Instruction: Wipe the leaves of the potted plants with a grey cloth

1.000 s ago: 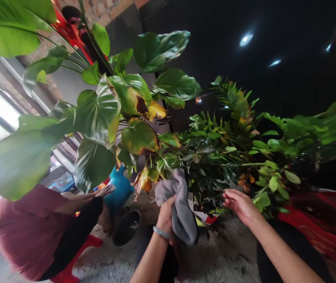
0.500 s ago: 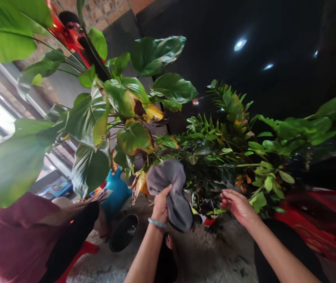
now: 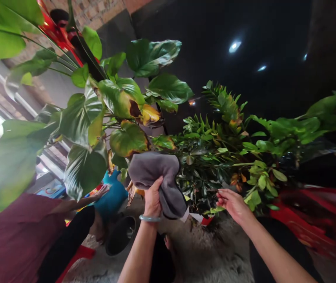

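My left hand point(image 3: 152, 201), with a pale bangle on its wrist, grips a dark-edged grey cloth point(image 3: 156, 171). The cloth spreads above and to the right of the fingers, in front of a large plant's yellowing, brown-edged leaves point(image 3: 129, 137). To the right, my right hand point(image 3: 234, 204) is beside the dark green leaves of a bushy plant point(image 3: 197, 173). Its fingers are curled together at the foliage; what they pinch, if anything, is too small to make out. A red and white pot point(image 3: 205, 218) shows below the bushy plant.
At the left sits a person in a dark red top point(image 3: 21, 236), a hand near a blue vase-like container point(image 3: 112, 196). A black bucket point(image 3: 121, 236) stands on the rough floor. A red chair-like object point(image 3: 312, 220) is at the right. Behind the plants rises a dark glossy wall point(image 3: 203, 51).
The cloth has shifted left and up with my left hand and is spread wider. My right hand stays beside the foliage, its fingers more curled. The view has shifted slightly.
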A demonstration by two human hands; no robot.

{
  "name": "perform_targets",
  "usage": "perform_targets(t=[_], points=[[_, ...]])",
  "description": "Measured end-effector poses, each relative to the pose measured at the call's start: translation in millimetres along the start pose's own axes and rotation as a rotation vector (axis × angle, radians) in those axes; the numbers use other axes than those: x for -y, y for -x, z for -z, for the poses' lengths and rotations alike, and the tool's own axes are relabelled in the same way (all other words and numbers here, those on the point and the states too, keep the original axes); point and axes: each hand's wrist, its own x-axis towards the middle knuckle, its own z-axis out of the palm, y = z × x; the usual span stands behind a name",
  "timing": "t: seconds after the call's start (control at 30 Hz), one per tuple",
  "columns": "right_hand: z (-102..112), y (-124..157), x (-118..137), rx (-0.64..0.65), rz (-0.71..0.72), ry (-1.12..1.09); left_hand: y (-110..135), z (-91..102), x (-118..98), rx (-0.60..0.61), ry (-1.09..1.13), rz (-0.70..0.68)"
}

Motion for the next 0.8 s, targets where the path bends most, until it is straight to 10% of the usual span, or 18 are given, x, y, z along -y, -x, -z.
perform_targets(t=[0.23,0.5,0.8], points=[[7.8,-1.7,-2.3,-0.028,-0.032,0.025,36.1,44.1,55.4,-0.026,-0.243,0.501],[4.8,-0.9,-0.2,0.003,0.007,0.005,11.6,-2.1,-16.1,0.069,0.021,0.151],[5.9,-8.1,-9.9,-0.040,-0.027,0.029,36.6,42.3,42.9,0.012,-0.255,0.649]])
